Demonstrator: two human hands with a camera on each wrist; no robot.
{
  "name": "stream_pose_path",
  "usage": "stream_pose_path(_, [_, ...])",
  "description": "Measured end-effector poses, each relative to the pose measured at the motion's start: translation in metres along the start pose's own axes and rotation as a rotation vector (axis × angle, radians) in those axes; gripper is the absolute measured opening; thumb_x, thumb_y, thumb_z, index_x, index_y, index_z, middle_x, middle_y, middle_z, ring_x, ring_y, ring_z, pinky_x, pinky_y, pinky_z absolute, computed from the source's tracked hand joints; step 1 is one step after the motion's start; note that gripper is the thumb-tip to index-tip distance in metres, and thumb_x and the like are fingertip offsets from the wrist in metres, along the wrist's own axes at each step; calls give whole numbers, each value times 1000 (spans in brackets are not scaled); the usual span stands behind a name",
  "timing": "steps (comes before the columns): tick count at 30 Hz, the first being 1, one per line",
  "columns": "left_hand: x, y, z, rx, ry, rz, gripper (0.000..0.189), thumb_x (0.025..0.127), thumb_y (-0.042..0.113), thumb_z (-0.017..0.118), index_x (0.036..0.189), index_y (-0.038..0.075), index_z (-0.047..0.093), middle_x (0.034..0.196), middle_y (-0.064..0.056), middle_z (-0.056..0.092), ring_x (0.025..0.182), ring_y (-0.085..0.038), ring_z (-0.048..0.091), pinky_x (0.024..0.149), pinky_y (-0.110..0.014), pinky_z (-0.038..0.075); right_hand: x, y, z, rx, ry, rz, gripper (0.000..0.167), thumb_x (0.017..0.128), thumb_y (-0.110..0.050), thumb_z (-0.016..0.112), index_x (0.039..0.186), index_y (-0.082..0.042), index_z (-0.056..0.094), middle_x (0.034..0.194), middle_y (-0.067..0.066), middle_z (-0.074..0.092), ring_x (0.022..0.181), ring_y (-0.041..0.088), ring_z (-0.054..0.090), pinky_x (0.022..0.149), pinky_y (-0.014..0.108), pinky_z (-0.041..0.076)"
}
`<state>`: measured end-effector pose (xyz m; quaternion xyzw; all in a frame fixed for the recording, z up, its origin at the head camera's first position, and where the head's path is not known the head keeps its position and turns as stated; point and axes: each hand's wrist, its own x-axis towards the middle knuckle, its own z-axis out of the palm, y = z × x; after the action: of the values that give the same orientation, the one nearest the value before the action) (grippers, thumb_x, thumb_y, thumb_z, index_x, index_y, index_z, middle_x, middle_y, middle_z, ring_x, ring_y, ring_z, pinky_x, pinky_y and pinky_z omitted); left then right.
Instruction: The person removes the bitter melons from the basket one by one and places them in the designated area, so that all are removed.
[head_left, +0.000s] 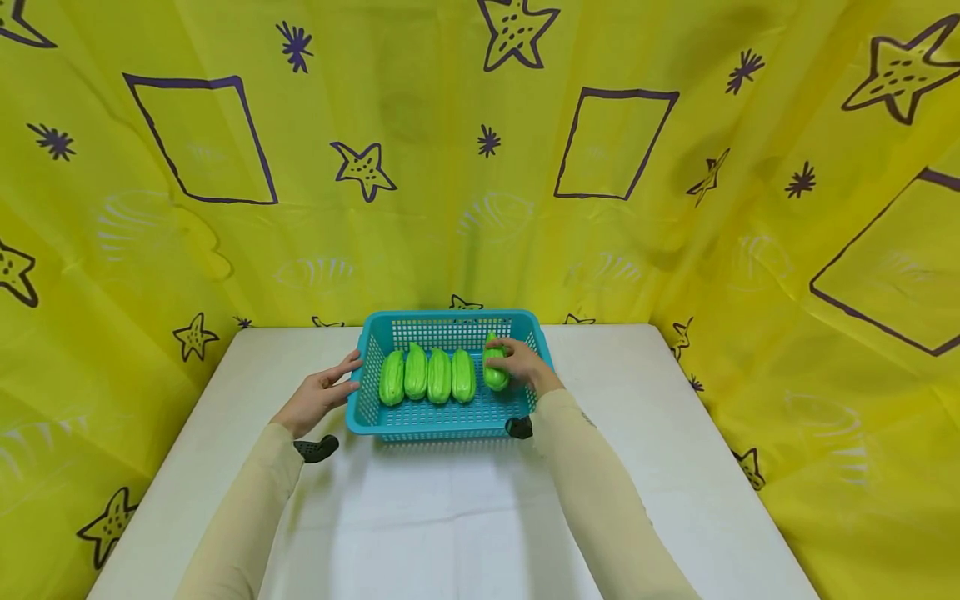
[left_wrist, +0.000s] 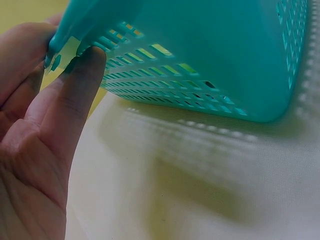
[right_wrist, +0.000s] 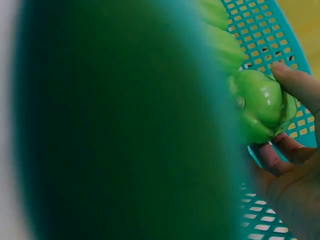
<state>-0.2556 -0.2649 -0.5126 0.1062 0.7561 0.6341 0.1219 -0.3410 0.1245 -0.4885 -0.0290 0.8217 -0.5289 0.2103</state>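
A turquoise perforated plastic basket (head_left: pixel 450 423) stands on the white table. My right hand (head_left: pixel 522 363) reaches inside and grips a glossy, bright green ribbed gourd (head_left: pixel 495 371) near the right wall, thumb on one side and fingers on the other in the right wrist view. Several matching gourds (head_left: pixel 439 377) lie side by side, lengthwise away from me, in the left and middle of the basket. At the left rim, my left hand (head_left: pixel 318 396) touches the basket with extended fingers; in the left wrist view one fingertip (left_wrist: pixel 92 57) meets the outer wall below the rim.
The white tabletop (head_left: pixel 442 517) extends in front of the basket and to both sides. Yellow curtains (head_left: pixel 435 233) with dark star drawings hang behind and at both sides. A dark green blurred shape (right_wrist: pixel 115 125) blocks much of the right wrist view.
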Motion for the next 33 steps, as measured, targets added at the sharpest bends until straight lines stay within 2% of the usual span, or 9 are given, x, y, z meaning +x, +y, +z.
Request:
stream_pose_path(10, [0,1,-1,16,4,-3,62,99,30,59,152,7,36,162,7,17,148,-27,15,105,-37,43,-4,-18,-11,-42,-54,-64,43,99,-17,60,141,-15,52,146,26,36,120,40,53,89,55,53])
stream_pose_path(17, [-1,3,0,17,4,0,62,100,28,59,152,6,35,163,5,16,148,-27,16,104,-36,43,-8,-30,-17,-2,29,-105,45,99,-20,61,142,-11,51,143,26,39,115,38,55,88,51,55])
stream_pose_path(22, [-1,4,1,14,7,0,62,99,29,59,152,7,35,163,6,16,148,-27,16,104,-36,43,-8,-37,-29,6,98,-161,45,98,-22,61,141,-12,51,138,24,43,103,32,57,76,38,56])
stream_pose_path(25, [-1,4,1,15,11,3,62,99,30,59,152,7,36,162,7,17,148,-27,16,104,-37,43,-8,-39,-38,15,137,-183,45,98,-23,61,141,-14,52,139,23,41,100,30,57,73,33,56])
stream_pose_path(33, [0,2,0,12,8,-5,62,99,30,59,152,8,36,162,7,16,148,-26,15,105,-37,43,-17,-34,-61,54,142,-181,47,100,-24,57,145,-15,45,143,25,36,111,38,53,84,42,55])
